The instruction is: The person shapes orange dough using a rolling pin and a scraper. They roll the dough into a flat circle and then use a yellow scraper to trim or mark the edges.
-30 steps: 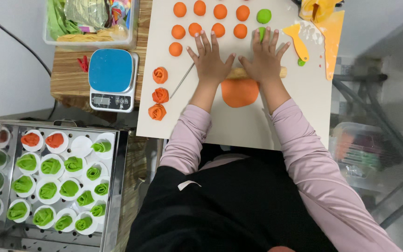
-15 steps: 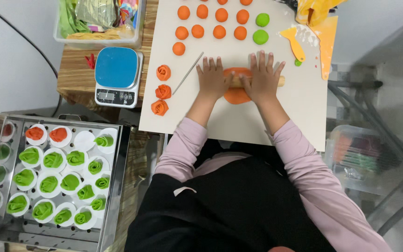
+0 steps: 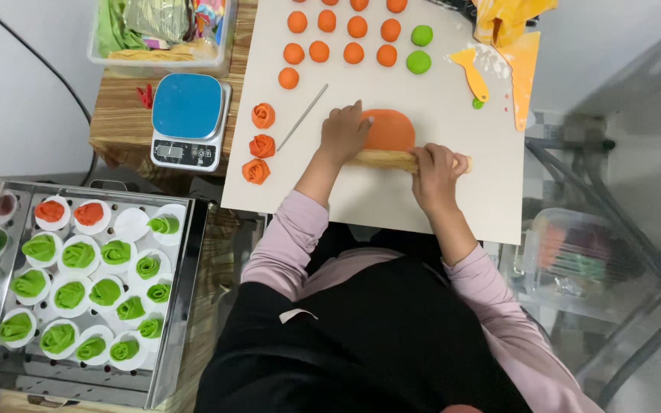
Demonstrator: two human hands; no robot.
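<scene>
Both hands press on a wooden rolling pin (image 3: 407, 160) in the middle of the frame: the left hand (image 3: 343, 134) lies flat over its left end, the right hand (image 3: 435, 168) curls around its right end. A flattened orange dough piece (image 3: 388, 128) lies on the white board (image 3: 392, 203), touching the pin's upper side. At lower left, a metal steamer tray (image 3: 177, 306) holds green and 2 orange dough roses on white paper rounds. At upper left, a clear plastic box (image 3: 162, 34) holds bags.
</scene>
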